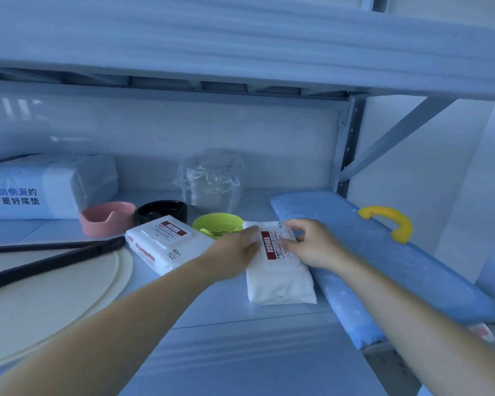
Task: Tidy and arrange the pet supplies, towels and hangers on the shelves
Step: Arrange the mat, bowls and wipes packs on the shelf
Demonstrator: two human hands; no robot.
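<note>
Presently we have both hands on one white wipes pack [279,277], which lies flat on the shelf [240,352] near the front. Our left hand [235,254] presses its fingers against the pack's left edge; our right hand [312,244] pinches the top of the pack near its red label. The pack's right edge lies just beside a blue padded board [383,261] with a yellow handle [392,222], which runs along the shelf's right side. A second wipes pack [163,244] lies to the left, apart from the first. Behind and between the two packs sits a green bowl [217,222]; further left are a black bowl [162,211] and a pink bowl [106,221]. A clear plastic bag [212,181] stands at the back. A large pad package [46,187] occupies the rear left. A dark hanger [49,257] rests across a round cream mat [55,304] at front left.
</note>
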